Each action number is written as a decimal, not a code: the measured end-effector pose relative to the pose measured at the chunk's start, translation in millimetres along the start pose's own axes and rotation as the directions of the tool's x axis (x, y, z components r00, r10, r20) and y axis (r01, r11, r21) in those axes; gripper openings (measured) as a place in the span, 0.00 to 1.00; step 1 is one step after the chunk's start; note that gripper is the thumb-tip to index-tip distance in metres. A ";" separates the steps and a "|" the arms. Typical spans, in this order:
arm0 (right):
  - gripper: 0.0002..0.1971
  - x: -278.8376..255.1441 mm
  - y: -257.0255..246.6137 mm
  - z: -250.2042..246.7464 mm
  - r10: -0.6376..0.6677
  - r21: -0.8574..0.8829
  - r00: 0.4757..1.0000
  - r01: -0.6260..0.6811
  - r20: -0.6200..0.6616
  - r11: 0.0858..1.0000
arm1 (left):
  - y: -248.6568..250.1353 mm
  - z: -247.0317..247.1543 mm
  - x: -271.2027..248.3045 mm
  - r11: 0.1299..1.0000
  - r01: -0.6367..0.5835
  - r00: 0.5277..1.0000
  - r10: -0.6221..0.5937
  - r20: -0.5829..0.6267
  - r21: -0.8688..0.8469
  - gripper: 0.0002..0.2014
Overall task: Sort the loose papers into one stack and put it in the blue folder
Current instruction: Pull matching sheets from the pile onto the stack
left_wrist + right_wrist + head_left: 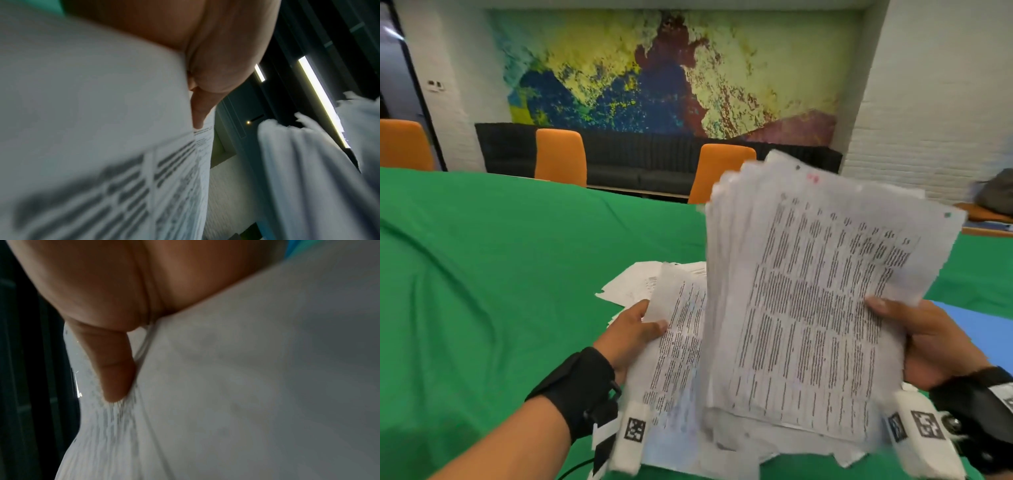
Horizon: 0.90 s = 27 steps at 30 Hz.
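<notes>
The right hand [935,342] grips a thick, fanned stack of white printed paper sheets [815,301], thumb pressed on the front page and fingers behind, holding it tilted up above the green-cloth-covered bench [482,274]. The left hand [630,332] pinches a smaller bunch of white printed pages [674,342] just left of that stack, thumb on top; the two bundles overlap at their lower edges. Beyond the left hand's fingertips, a few loose white sheets [633,284] lie flat on the bench. Just past the right hand, on its outer side, a flat blue folder [976,322] rests on the cloth, partly hidden by the wrist.
</notes>
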State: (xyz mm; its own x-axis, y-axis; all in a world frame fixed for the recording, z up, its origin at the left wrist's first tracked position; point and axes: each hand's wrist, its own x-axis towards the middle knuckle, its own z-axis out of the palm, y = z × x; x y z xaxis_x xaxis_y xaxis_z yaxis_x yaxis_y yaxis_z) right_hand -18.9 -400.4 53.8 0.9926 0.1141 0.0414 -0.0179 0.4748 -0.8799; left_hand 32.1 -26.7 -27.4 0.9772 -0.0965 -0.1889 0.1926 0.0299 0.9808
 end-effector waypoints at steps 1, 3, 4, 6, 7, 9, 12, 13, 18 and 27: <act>0.24 2.4 2.1 2.3 -0.016 0.060 0.998 0.013 0.054 0.998 | 0.5 1.3 -1.8 1.000 -0.012 1.000 0.013 0.003 -0.006 0.16; 0.27 10.6 10.8 -4.0 -0.060 0.213 0.983 0.022 0.171 0.977 | 4.1 3.8 -4.6 0.999 -0.040 0.999 0.041 0.025 -0.016 0.16; 0.27 9.1 11.9 -5.1 -0.086 0.242 0.981 0.042 0.176 0.969 | 6.8 4.7 -5.6 0.998 -0.051 0.998 0.052 0.036 -0.024 0.17; 0.27 15.1 26.1 1.1 -0.098 0.235 0.982 0.058 0.163 0.970 | 12.8 6.3 -8.7 0.996 -0.071 0.996 0.073 0.041 -0.049 0.17; 0.28 16.8 34.0 6.7 -0.015 0.200 0.993 -0.009 0.116 0.980 | 15.3 8.2 -11.8 0.994 -0.083 0.995 0.087 0.046 -0.068 0.16; 0.26 15.7 47.7 14.0 0.040 0.034 0.999 -0.041 0.013 0.999 | 17.6 13.8 -17.2 0.982 -0.110 0.988 0.125 0.090 -0.156 0.18; 0.24 15.2 74.2 13.3 0.163 -0.118 0.983 -0.172 -0.079 0.978 | 19.4 26.1 -25.1 0.951 -0.125 0.978 0.166 0.126 -0.283 0.18; 0.23 15.2 81.5 11.8 0.197 -0.136 0.974 -0.212 -0.116 0.968 | 17.4 29.2 -25.1 0.949 -0.121 0.977 0.166 0.133 -0.292 0.18; 0.22 13.9 96.4 7.2 0.246 -0.063 0.957 -0.258 -0.156 0.964 | 4.5 34.2 -22.9 0.953 -0.068 0.978 0.121 0.167 -0.297 0.19; 0.21 13.6 72.0 -45.1 0.211 -0.270 0.943 -0.280 -0.257 0.921 | 12.2 23.5 -9.8 0.996 -0.030 0.999 0.028 -0.029 -0.082 0.05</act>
State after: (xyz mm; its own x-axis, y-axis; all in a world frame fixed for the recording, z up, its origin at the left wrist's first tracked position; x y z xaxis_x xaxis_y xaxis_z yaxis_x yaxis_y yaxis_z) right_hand -1.2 -404.0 -30.3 0.9632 -0.0163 -0.2684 -0.2619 0.1700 -0.9500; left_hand 22.8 -48.7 -12.5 0.9844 -0.0665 -0.1630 0.1698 0.1141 0.9789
